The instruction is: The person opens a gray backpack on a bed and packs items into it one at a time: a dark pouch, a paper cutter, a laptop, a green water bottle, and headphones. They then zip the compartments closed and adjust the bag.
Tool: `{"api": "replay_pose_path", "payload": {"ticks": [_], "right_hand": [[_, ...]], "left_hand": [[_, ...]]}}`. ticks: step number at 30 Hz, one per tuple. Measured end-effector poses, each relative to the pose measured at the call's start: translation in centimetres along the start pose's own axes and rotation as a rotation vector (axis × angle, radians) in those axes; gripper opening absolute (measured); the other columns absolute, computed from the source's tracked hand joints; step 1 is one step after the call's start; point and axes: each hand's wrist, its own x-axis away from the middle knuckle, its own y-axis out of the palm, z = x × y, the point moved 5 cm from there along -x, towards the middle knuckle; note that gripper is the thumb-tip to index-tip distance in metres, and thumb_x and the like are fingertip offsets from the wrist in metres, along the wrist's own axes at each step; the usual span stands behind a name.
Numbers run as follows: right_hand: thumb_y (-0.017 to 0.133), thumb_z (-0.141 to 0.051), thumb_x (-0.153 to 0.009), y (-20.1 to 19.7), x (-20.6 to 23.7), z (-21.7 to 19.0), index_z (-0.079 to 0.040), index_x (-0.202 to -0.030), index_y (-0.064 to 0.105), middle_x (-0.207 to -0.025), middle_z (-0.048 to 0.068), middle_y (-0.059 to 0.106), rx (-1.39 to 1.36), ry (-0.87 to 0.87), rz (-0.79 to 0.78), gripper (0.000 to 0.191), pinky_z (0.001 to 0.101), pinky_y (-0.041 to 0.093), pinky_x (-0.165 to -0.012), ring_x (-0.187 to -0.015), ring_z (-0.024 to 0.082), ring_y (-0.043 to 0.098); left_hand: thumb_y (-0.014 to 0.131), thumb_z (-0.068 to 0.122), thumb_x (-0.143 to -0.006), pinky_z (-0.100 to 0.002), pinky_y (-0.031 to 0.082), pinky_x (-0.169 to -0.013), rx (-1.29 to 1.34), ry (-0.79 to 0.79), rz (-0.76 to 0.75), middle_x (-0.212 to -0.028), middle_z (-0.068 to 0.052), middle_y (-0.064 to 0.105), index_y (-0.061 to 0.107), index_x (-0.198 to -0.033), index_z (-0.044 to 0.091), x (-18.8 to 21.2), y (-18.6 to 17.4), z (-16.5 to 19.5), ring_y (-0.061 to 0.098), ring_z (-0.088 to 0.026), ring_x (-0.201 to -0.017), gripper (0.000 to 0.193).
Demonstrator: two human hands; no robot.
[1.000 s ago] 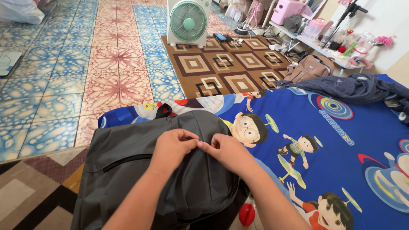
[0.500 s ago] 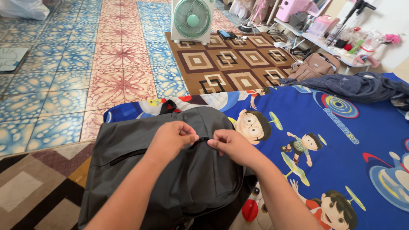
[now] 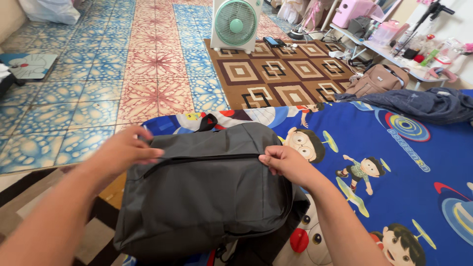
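Grey woven fabric fills the space between your hands: a dark grey soft backpack (image 3: 207, 192) lies flat on the blue cartoon-printed bed sheet (image 3: 394, 162), its black top handle (image 3: 208, 121) pointing away from you. Your left hand (image 3: 125, 150) rests on the bag's upper left corner, fingers curled and pressing the cloth at the left end of the black zipper line (image 3: 202, 159). Your right hand (image 3: 286, 162) sits at the right end of that same line, its grip pressed together in a pinch; the zipper pull itself is hidden under your fingers, so you cannot tell exactly what it pinches. Beyond the bed stand a white and green box fan (image 3: 235, 23) on the brown patterned rug (image 3: 281, 74), and a brown leather handbag (image 3: 377, 79).
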Motion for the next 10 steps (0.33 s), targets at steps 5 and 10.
{"api": "replay_pose_path", "payload": {"ticks": [5,10], "right_hand": [[0.063,-0.034,-0.099,0.3,0.1,-0.6,-0.011,-0.07,0.052,-0.061,-0.005,0.051,0.022,0.015,-0.005,0.038,0.0235,0.037,-0.055,-0.059,0.005,0.048],[0.065,-0.035,-0.097,0.2,0.5,-1.1,-0.009,-0.072,0.057,-0.06,-0.003,0.052,0.201,0.017,0.094,0.037,0.0266,0.039,-0.055,-0.059,0.007,0.047]], "left_hand": [[0.081,0.018,-0.094,-0.061,0.03,-0.094,0.016,-0.289,0.069,-0.087,-0.013,0.066,0.054,-0.12,0.004,0.6,-6.0,-8.3,0.051,-0.025,-0.076,0.039],[0.081,0.022,-0.081,-0.038,0.06,-0.078,0.066,-0.14,0.085,-0.096,-0.015,0.074,0.054,-0.115,0.003,-1.8,-5.4,-14.1,0.076,-0.024,-0.087,0.047]]}}
